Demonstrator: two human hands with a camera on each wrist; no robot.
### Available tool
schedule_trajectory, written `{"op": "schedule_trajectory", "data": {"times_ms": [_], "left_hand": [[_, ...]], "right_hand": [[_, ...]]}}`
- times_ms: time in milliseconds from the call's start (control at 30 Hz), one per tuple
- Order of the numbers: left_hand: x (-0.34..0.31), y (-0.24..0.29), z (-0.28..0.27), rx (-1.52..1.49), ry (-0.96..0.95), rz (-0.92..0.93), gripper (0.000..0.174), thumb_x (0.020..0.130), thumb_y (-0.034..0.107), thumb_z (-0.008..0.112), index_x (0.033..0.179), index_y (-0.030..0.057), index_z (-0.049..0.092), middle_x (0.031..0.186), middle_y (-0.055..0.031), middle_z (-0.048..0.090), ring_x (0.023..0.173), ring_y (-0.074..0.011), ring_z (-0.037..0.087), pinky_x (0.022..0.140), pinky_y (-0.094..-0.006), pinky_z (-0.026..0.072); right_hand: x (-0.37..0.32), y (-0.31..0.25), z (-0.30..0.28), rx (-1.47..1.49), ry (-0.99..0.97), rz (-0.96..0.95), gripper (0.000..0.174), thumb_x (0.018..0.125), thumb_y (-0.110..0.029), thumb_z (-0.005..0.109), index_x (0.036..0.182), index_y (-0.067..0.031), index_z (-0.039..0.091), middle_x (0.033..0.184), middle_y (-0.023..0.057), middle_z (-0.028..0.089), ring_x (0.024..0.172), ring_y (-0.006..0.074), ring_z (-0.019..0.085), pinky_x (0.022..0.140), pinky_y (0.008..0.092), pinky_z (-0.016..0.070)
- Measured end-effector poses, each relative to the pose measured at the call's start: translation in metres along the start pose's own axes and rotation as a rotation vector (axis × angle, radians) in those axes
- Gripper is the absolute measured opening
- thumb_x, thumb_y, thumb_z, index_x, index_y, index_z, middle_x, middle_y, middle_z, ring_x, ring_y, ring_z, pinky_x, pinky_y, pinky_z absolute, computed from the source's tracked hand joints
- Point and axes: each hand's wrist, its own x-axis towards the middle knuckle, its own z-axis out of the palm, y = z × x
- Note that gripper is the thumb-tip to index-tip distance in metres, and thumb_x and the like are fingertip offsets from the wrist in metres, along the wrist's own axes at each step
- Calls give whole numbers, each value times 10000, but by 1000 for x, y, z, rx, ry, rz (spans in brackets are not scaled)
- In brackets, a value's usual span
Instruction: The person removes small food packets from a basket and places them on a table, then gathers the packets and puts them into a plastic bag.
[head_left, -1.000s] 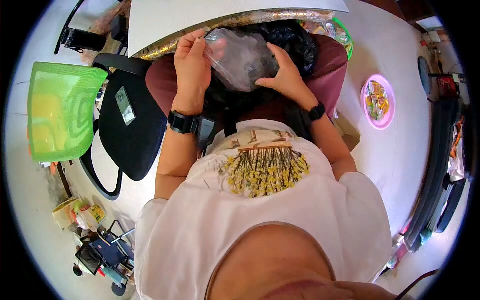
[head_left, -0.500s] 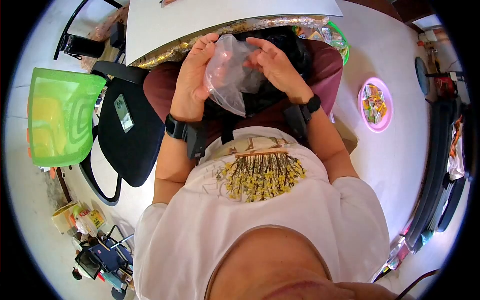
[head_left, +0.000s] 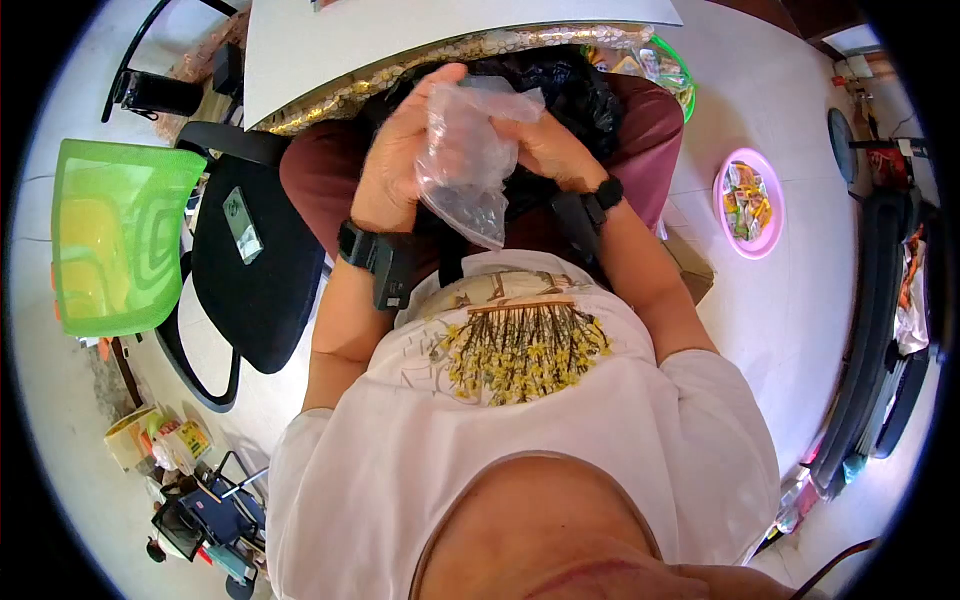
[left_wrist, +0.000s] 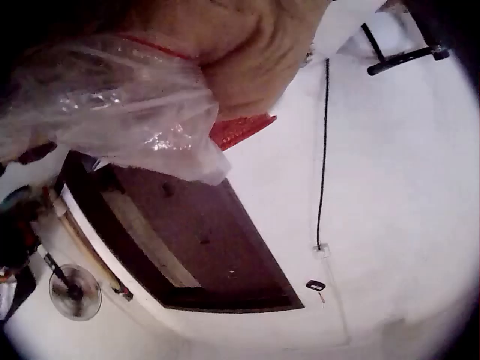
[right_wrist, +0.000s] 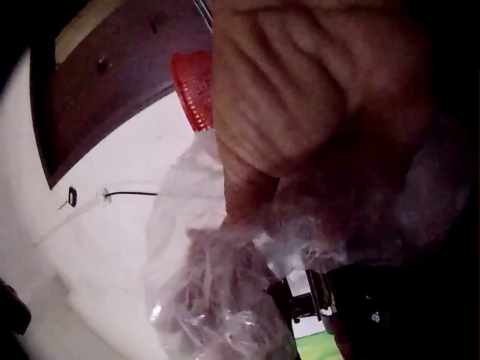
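A clear plastic bag (head_left: pixel 465 160) hangs crumpled between the two hands above the lap, its lower corner pointing down toward the shirt. At its left side, the left hand (head_left: pixel 395 160) holds it, fingers partly hidden behind the film. From the other side the right hand (head_left: pixel 555 150) grips the bag near its upper edge, the fingertips covered by plastic. In the left wrist view the bag (left_wrist: pixel 135 112) drapes off the hand; in the right wrist view the film (right_wrist: pixel 225 292) bunches below the right hand (right_wrist: pixel 300 105). Black plastic (head_left: pixel 585 95) lies on the lap beneath.
A white table (head_left: pixel 430 35) stands just ahead. To the left is a black chair seat (head_left: pixel 260 300) with a phone (head_left: pixel 242 225) on it. A pink basin (head_left: pixel 722 215) of small packets sits on the floor at right, near a green-rimmed basket (head_left: pixel 688 80).
The bag, spread wide between the hands before, is now bunched narrower and hangs lower. The right hand has drawn in toward the left, its spread fingers now closed on the plastic.
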Motion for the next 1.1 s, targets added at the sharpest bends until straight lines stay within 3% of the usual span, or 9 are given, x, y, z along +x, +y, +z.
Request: {"op": "schedule_trajectory", "data": {"times_ms": [33,67,167,200,300,500,633,667,1100], "left_hand": [[-1,7,-12,-10,-21,23,351,904,87,558,1242,16,500,1094,-134,608,942,-201,625,834,-328,539],[2,12,-21,25,150,78,416,933,247,558,1277,34,465,1141,-127,585,976,-213,604,857,-364,524],[-2,16,-15,49,76,76,532,928,427,527,1300,58,433,1198,-103,550,1045,-218,567,881,-414,498],[-2,5,-4,253,293,151,670,886,569,503,1313,55,448,1187,-82,562,1084,-212,534,885,-417,468],[-7,-4,-16,416,281,49,691,883,599,482,1305,53,444,1194,-87,545,1126,-227,507,880,-413,448],[-1,-4,-26,792,536,318,173,948,219,547,973,64,618,781,6,579,691,-84,521,628,-226,435],[-7,3,-12,1000,651,388,169,959,199,528,944,67,632,701,29,554,574,-39,458,496,-185,359],[-5,1,-10,1007,662,439,181,956,198,527,940,53,635,651,34,536,464,-25,400,388,-179,291],[-14,2,-9,1138,612,515,192,978,161,472,972,48,627,636,42,508,570,-28,438,537,-180,349]], "right_hand": [[-1,0,-5,14,90,7,331,906,-214,604,1179,-34,552,1104,19,590,989,126,563,860,283,465],[-2,2,-13,26,179,12,312,909,-215,600,1160,-33,565,1102,23,594,977,124,567,846,283,469],[-4,-4,-22,-137,424,-82,217,914,-196,590,1058,-37,624,1009,17,630,875,110,586,753,267,479],[-2,-7,-18,-51,505,-93,180,910,-175,592,1016,-39,642,968,8,637,840,100,582,729,255,474],[-1,-6,-16,26,569,-175,130,902,-156,604,960,-58,666,850,-10,644,719,65,558,619,220,444],[-12,-18,-18,-63,526,-126,184,921,-237,594,945,-67,659,645,-66,515,517,22,419,451,192,312],[-17,-31,-20,-63,551,-170,220,946,-278,557,942,-73,635,554,-64,421,442,36,357,402,200,275],[-17,-33,-20,-51,563,-168,212,949,-274,553,948,-77,632,550,-62,420,437,37,354,396,202,275],[-18,-44,-33,55,601,-279,121,934,-231,579,905,-115,599,598,-79,414,484,33,371,407,204,290]]}}
